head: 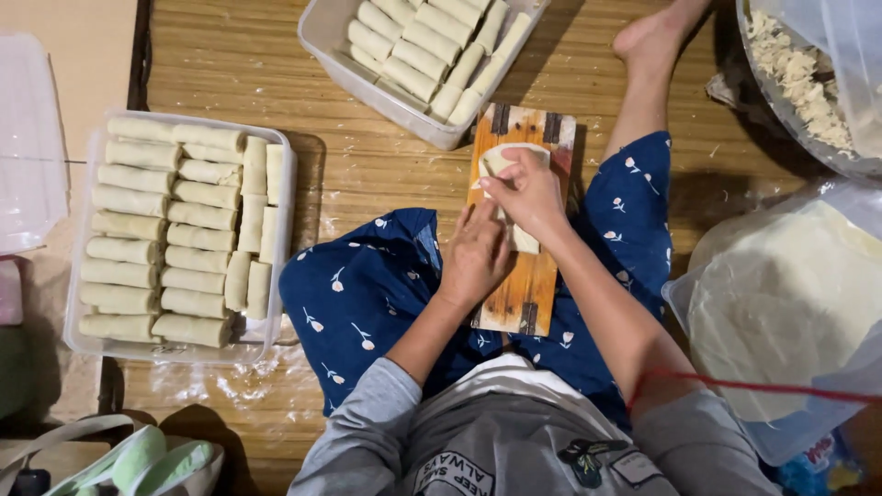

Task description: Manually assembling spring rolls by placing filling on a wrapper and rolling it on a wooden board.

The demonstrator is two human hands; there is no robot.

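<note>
Pale wrapper (503, 161) under both hands (501, 225)

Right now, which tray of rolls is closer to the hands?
The clear tray at the top, just beyond the wooden board. The other tray sits far left, past the person's knee.

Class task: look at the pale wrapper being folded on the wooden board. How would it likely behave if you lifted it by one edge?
The wrapper probably flops: it bends under the right hand and left hand. It looks thin, so likely light and easy to tear. Lying flat on the board, it seems unlikely to roll until wound up like the rolls in the tub.
</note>
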